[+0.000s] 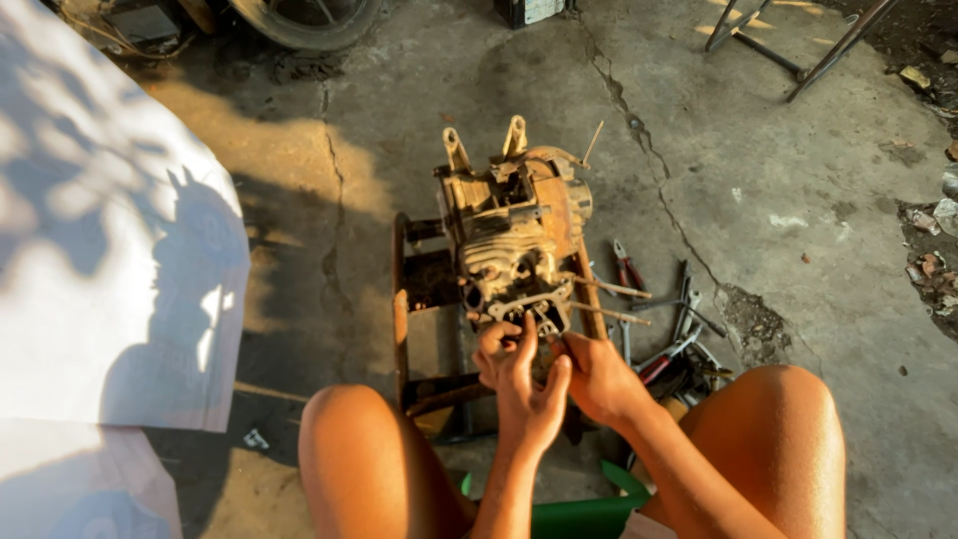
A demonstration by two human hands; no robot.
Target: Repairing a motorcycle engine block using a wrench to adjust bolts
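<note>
Two hands: both meet at the centre of the frame, just below the near end of the engine, fingers pressed close together.
Left hand (521, 374): raised with fingers bent and the forefinger pointing up toward the engine's near face; it seems to pinch something small, but what it grips cannot be told.
Right hand (597, 377): fingers curled inward against the left hand, thumb side toward the engine; whether it clamps a part or only steadies is not clear.
Engine (514, 240): small, rusty and orange-brown, with cooling fins, two upright lugs at its far end and thin studs (609, 299) sticking out to the right; it sits at the centre of the frame, just above the hands.
Stand (401, 299): dark, rusted metal frame under the engine, its rail running down the left side toward the knees.
Tools (679, 334): loose heap of spanners and red-handled pliers on the ground, right of the engine and near the right knee.
Knees: bare, at the lower left and lower right, either side of the hands.
Green seat edge (589, 514): bottom centre, between the legs.
Floor (798, 200): cracked concrete, sunlit, with long shadows.
White sheet (100, 250): covers the left of the frame, dappled with shade.
Tyre (309, 25): top edge, left of centre.
Metal legs (788, 50): upper right corner.
</note>
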